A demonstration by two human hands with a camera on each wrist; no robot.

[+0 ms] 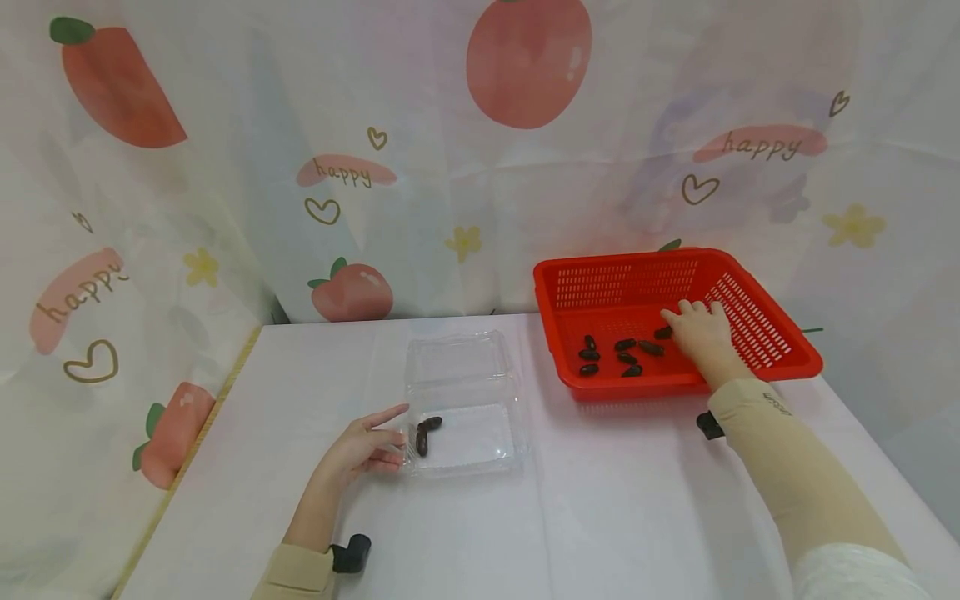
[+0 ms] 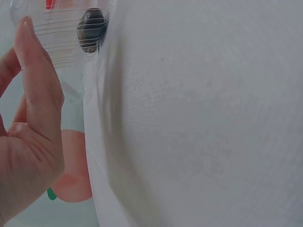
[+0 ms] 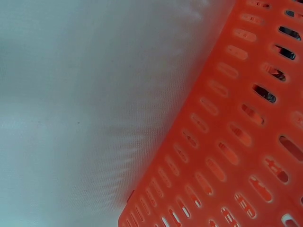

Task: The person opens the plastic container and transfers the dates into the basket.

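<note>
A clear plastic clamshell box [image 1: 471, 435] lies opened on the table, its lid [image 1: 459, 360] folded back. Inside its left end are a few dark brown, date-like oval pieces [image 1: 422, 442]. My left hand [image 1: 365, 444] is beside that end, fingers extended along the box wall. Through the ribbed plastic, the left wrist view shows one dark piece [image 2: 92, 30] near the fingers [image 2: 40, 80]. My right hand [image 1: 703, 337] reaches into the red basket [image 1: 622, 385], fingertips at a dark oval piece [image 1: 663, 332]; I cannot tell whether they pinch it.
Several more dark oval pieces [image 1: 627, 357] lie on the basket floor, left of the right hand. The basket's slotted wall [image 3: 222, 127] fills much of the right wrist view. A patterned curtain [image 1: 450, 167] hangs behind the white table [image 1: 315, 367].
</note>
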